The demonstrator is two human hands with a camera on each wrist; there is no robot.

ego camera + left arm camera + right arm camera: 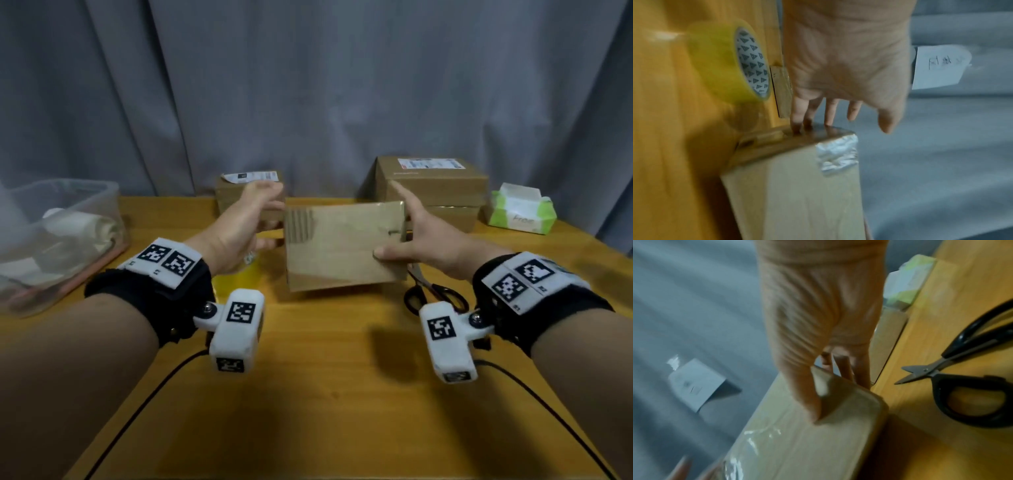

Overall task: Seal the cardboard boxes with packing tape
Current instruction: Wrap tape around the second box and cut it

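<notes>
Above the worktop (325, 394), between our hands, we hold the cardboard box (342, 243) lifted clear, its long axis running left to right from one palm to the other. Our left hand (239, 226) has straight fingers pressed flat on the box's left end, while our right hand (421, 240) clamps the right end, thumb on the near face and fingers behind. Left of the box the yellow tape roll (725, 61) lies nearest our left hand; right of it the scissors (962, 378) lie nearest our right.
</notes>
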